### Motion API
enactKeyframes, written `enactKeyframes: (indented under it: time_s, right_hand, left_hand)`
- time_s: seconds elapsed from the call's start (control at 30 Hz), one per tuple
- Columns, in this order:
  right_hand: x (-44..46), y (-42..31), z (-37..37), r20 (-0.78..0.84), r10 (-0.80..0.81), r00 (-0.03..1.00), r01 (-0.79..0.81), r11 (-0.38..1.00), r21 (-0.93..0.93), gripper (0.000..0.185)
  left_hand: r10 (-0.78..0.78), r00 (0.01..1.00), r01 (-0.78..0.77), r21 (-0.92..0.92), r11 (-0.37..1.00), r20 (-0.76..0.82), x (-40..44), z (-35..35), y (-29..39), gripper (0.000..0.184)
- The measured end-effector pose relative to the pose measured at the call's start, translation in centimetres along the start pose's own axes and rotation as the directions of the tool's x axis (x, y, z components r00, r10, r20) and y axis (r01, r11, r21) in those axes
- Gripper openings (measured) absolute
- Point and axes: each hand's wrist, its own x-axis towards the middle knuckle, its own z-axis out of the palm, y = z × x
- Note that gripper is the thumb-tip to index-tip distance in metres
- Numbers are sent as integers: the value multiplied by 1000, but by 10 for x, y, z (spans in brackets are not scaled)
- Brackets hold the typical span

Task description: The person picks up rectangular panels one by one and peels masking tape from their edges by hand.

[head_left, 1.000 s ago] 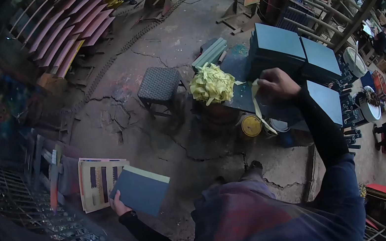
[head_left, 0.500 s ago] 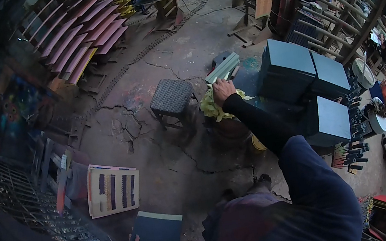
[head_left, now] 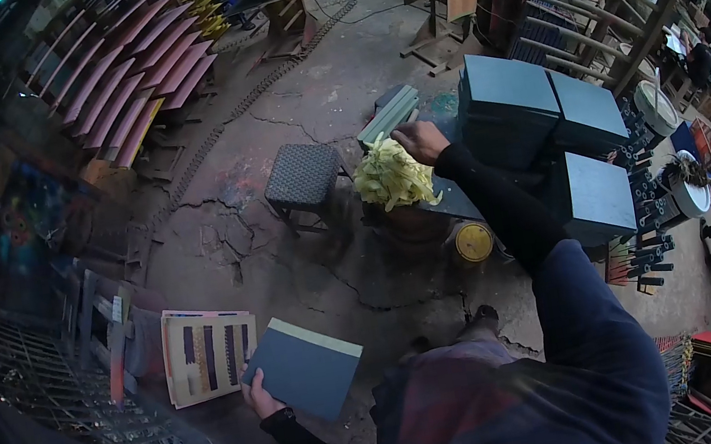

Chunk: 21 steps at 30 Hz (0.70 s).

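My left hand (head_left: 260, 395) grips the lower left edge of a dark blue-grey board (head_left: 304, 367), which has a pale strip along its upper edge. The board is tilted in the air above the floor. My right arm reaches forward, and its hand (head_left: 423, 141) has bent fingers closed at the upper right of a bunch of crumpled pale yellow strips (head_left: 390, 173). The fingertips are partly hidden against the bunch. Just beyond lie long grey-green bars (head_left: 390, 116).
Stacks of grey boards (head_left: 506, 94) stand right of my right arm. A woven-top stool (head_left: 302, 175) is left of the strips, and a yellow-lidded can (head_left: 473, 242) is below them. Sheets with a striped pattern (head_left: 210, 354) lean at left. Racks of pink panels (head_left: 123, 82) stand behind.
My left hand has raised the board and brought it to the right. My right hand has moved up and slightly right, and the yellow strips now look bunched higher.
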Motion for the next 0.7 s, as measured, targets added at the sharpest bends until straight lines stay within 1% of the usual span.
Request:
enactKeyframes:
  time_s: [0.03, 0.1, 0.13, 0.17, 0.23, 0.27, 0.3, 0.33, 0.37, 0.43, 0.47, 0.5, 0.53, 0.6, 0.63, 0.67, 0.7]
  right_hand:
    - [-11, 0, -4, -130, 23, 991, -13, 997, 71, 29]
    - [-37, -2, -13, -265, 159, 951, -56, 932, 359, 26]
    - [-56, -2, -17, -278, 218, 935, -105, 924, 369, 26]
    - [-77, -4, -16, -281, 268, 922, -147, 911, 386, 25]
    - [-123, -20, 1, -76, 353, 932, -285, 847, 448, 26]
    - [-145, -37, 11, 95, 321, 942, -326, 814, 481, 26]
    - [-164, -53, 17, 250, 279, 927, -370, 781, 503, 27]
    - [-179, -70, 25, 306, 237, 922, -378, 721, 581, 25]
    - [-190, -86, 30, 349, 204, 915, -392, 653, 648, 24]
    - [-198, -110, 28, 306, 134, 942, -302, 737, 605, 20]
    - [-197, -121, 21, 279, 116, 953, -261, 781, 567, 17]
    - [-194, -127, 16, 266, 130, 955, -264, 780, 567, 17]
    - [-191, -131, 12, 217, 143, 966, -242, 796, 555, 17]
    - [-186, -140, 2, 105, 157, 982, -189, 845, 500, 19]
    - [-184, -146, -4, 92, 167, 982, -191, 847, 496, 19]
    - [-182, -154, -9, 103, 139, 985, -173, 825, 538, 20]
    - [-181, -158, -15, 115, 109, 987, -156, 801, 578, 23]
  left_hand:
    - [-3, 999, 4, -23, 1000, 54, -4, 12, 5, 32]
    - [-15, 1000, 16, -32, 999, 25, -12, 30, 11, 33]
    - [-22, 1000, 22, -46, 999, -4, -18, 41, 14, 34]
    - [-7, 1000, 8, -79, 997, 3, -25, 58, 19, 36]
    - [13, 1000, -11, -112, 994, 11, -35, 87, 23, 36]
    - [6, 1000, -3, -105, 994, 29, -38, 95, 23, 35]
    - [28, 994, -14, -130, 991, 110, -41, 108, 28, 33]
    - [53, 977, -20, -159, 987, 208, -42, 124, 32, 30]
    - [53, 980, -24, -155, 988, 192, -45, 136, 35, 30]
    - [27, 926, 31, -147, 989, 378, -49, 159, 39, 27]
    - [22, 920, 37, -142, 989, 390, -52, 167, 39, 27]
    - [16, 897, 54, -145, 988, 442, -54, 174, 39, 26]
    - [10, 870, 73, -148, 986, 494, -56, 181, 39, 26]
    - [7, 843, 67, -118, 991, 537, -62, 193, 41, 25]
    - [13, 829, 50, -97, 994, 559, -65, 198, 43, 25]
    - [9, 822, 55, -96, 994, 570, -68, 202, 44, 25]
    - [23, 813, 26, -77, 997, 581, -71, 206, 46, 25]
